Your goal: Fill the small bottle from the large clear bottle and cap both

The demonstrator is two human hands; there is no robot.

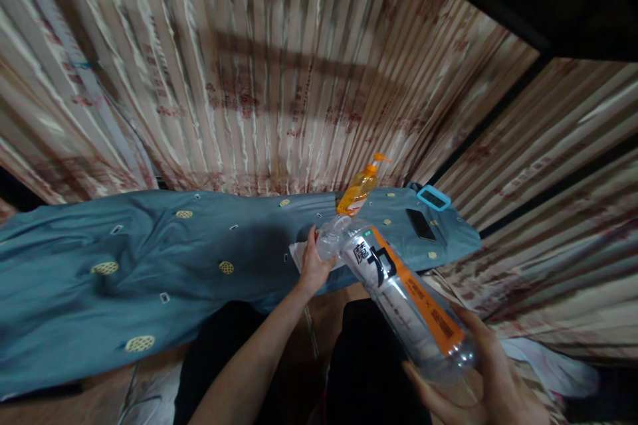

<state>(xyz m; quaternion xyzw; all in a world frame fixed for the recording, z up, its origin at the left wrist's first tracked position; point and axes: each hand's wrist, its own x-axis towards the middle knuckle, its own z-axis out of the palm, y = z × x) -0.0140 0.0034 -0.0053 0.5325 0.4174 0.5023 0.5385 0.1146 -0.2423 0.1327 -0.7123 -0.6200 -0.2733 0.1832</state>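
A large clear plastic bottle (399, 292) with an orange and white label tilts across the front of me, its base toward the lower right. My right hand (488, 372) grips the base end, fingers and thumb on opposite sides. At the upper end, my left hand (315, 267) closes round clear plastic at the bottle's neck. Whether that part is separate from the bottle I cannot tell. No liquid shows inside. Under my left hand lies a white sheet (298, 254), partly hidden. Just beyond the neck stands an orange pump bottle (356, 192), holding yellow-orange liquid.
A blue-grey patterned cloth (199, 265) covers the long surface before me. On its right part lie a dark phone (421, 224) and a light-blue framed device (433, 198). Striped curtains (279, 80) hang behind and at the right. My dark-clothed legs (376, 358) are below.
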